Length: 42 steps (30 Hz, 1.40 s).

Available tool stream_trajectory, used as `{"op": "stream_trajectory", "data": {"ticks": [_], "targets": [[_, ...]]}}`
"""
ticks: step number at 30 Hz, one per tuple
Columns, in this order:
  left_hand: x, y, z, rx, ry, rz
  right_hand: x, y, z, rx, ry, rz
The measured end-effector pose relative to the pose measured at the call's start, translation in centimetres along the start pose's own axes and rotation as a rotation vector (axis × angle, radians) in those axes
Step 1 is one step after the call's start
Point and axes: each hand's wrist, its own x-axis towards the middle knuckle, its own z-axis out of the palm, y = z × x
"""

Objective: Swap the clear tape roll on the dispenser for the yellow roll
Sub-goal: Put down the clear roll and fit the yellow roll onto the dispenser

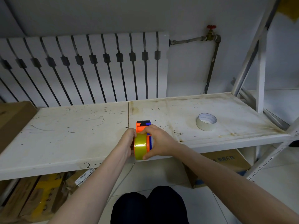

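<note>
An orange and blue tape dispenser (143, 125) stands at the front edge of the white shelf (80, 126), with the yellow roll (140, 147) seated in it on edge. My left hand (127, 143) presses against the roll's left side. My right hand (157, 141) wraps over the right side, thumb under the roll and fingers over the dispenser's top. A pale, whitish tape roll (206, 121) lies flat on the shelf to the right, apart from both hands.
A white radiator (84, 67) and a pipe with a red valve (211, 32) back the shelf. The rack's upright posts (260, 81) rise at the right. Cardboard boxes (226, 160) sit under the shelf and another box (13, 120) at the left. My knees (148, 206) are below.
</note>
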Motion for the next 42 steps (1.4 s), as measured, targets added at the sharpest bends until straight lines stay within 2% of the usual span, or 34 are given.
{"op": "stream_trajectory", "data": {"ticks": [4, 8, 12, 15, 20, 23, 26, 30, 32, 35, 38, 42], "targets": [[0.2, 0.1, 0.1, 0.03, 0.026, -0.019, 0.3, 0.1, -0.2, 0.041, -0.003, 0.069], [1.1, 0.7, 0.1, 0.114, 0.044, 0.03, 1.2, 0.3, -0.7, 0.234, -0.11, 0.117], [3.1, 1.1, -0.5, 0.289, 0.082, 0.123, 2.7, 0.5, -1.1, 0.37, -0.165, 0.236], [4.7, 0.9, -1.2, 0.487, 0.173, 0.233, 3.1, 0.5, -0.9, 0.415, -0.088, 0.298], [4.5, 0.3, -2.0, 0.853, 0.225, 0.632, 2.6, 0.0, 0.9, 0.263, 0.128, 0.251], [4.2, 0.1, -2.8, 1.11, 0.275, 0.794, 2.3, -0.2, 1.2, 0.101, 0.182, 0.186], [4.3, -0.2, -3.6, 1.23, 0.298, 0.916, 1.9, 0.0, 1.1, -0.015, 0.245, 0.139], [4.3, -1.4, -4.0, 1.198, 0.309, 0.984, 1.2, 0.7, 1.3, -0.132, 0.272, 0.025], [4.6, -1.7, -4.0, 1.108, 0.333, 1.026, 1.1, 0.7, 1.2, -0.062, 0.229, 0.004], [5.1, -1.4, -3.6, 1.15, 0.295, 1.069, 1.6, 0.7, 0.6, 0.097, 0.17, 0.11], [5.6, -1.6, -3.6, 1.179, 0.294, 1.125, 1.9, 1.1, -0.1, 0.083, 0.05, 0.175], [5.9, -2.5, -3.9, 1.181, 0.347, 1.168, 2.2, 1.2, -0.7, 0.014, 0.02, 0.176]]}}
